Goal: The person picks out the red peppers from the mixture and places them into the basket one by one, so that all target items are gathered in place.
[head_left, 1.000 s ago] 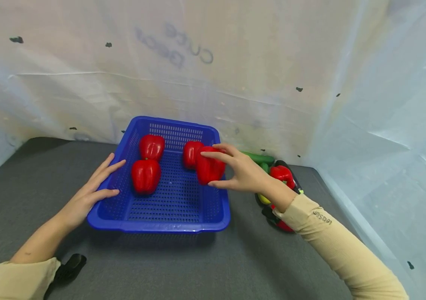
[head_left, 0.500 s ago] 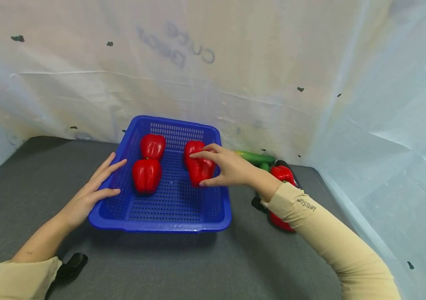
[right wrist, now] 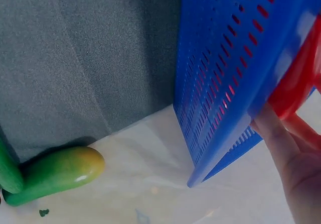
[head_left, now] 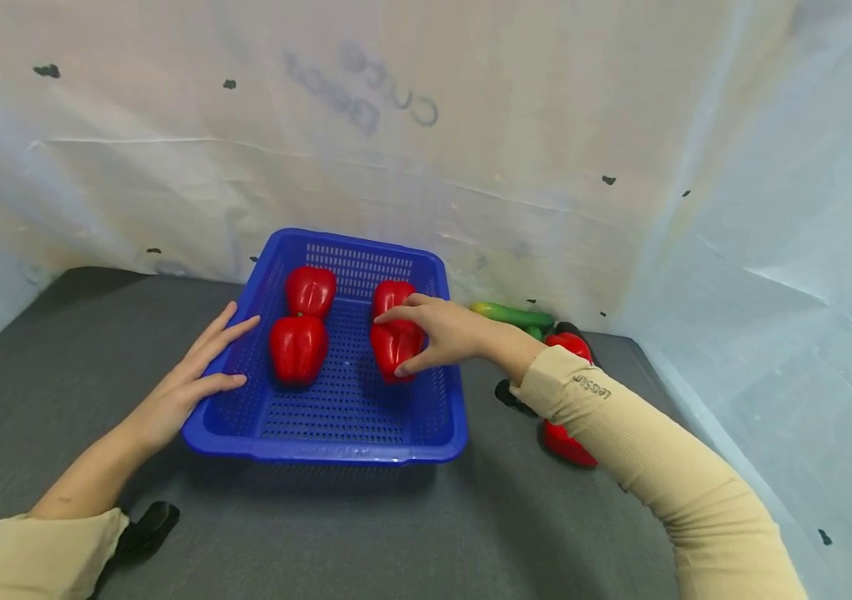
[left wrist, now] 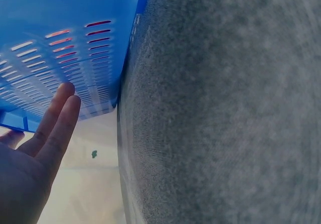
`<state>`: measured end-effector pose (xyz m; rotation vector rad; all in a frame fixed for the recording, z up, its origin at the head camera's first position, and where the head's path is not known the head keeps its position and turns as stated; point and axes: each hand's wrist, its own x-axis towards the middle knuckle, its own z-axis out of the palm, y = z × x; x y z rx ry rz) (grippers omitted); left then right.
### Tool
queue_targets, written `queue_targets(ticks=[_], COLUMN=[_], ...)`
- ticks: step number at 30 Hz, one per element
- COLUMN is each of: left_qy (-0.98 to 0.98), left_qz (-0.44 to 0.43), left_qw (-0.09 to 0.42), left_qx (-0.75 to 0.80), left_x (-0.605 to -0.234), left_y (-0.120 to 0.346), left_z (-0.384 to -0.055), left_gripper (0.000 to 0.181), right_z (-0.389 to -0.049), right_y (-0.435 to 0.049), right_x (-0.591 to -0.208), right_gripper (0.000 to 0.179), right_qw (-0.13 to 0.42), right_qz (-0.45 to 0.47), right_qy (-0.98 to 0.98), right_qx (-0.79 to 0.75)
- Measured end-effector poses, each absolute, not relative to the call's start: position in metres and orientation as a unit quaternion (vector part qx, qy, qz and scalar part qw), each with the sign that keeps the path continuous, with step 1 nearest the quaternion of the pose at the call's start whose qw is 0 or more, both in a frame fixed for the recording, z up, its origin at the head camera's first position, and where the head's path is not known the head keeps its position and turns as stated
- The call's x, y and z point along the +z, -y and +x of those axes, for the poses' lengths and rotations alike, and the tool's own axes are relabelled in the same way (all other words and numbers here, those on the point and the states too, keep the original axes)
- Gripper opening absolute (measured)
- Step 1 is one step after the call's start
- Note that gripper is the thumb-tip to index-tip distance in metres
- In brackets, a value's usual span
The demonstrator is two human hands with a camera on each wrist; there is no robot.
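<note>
A blue plastic basket point(head_left: 321, 452) with slotted walls stands on the dark grey table. My left hand point(head_left: 171, 396) rests on its left rim with fingers straight and spread; in the left wrist view, two fingers of the left hand point(left wrist: 47, 143) lie along the outer wall. My right hand point(head_left: 444, 333) reaches over the right rim and holds a red bell pepper point(head_left: 390, 350) low inside, in front of another red bell pepper point(head_left: 390, 294). Two more, a back-left bell pepper point(head_left: 311, 289) and a front-left bell pepper point(head_left: 298, 350), sit on the basket's left side.
Right of the basket, partly behind my right arm, lie a green and yellow cucumber-like vegetable point(head_left: 512, 315), a red bell pepper point(head_left: 564, 443) and other vegetables. A plastic-sheet wall point(head_left: 531, 167) closes off the back and right. A black strap-like piece point(head_left: 152, 527) shows by my left cuff.
My right hand has moved left and down with the bell pepper, from over the right rim to low inside the basket. The left hand stays on the left rim.
</note>
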<state>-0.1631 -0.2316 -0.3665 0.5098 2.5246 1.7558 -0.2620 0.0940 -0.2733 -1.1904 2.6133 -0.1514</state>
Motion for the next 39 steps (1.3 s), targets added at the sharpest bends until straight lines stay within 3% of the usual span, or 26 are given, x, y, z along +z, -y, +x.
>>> queue_targets(ticks=[27,39], left_qy=[-0.807,-0.809], left_qz=[0.167,0.163], left_qw=[0.009,0.011], left_qx=[0.567,0.565], left_x=[-0.365,-0.364], left_y=[0.229,0.23], left_z=[-0.161,-0.161], left_gripper=[0.062,0.062], right_z=[-0.269,-0.269], right_y=[-0.063,-0.073], right_x=[-0.284,-0.289], right_gripper=[0.068,0.067], right_qw=[0.219,0.182], right_qz=[-0.379,-0.358], right_qy=[-0.898,-0.916], right_qx=[0.038,0.015])
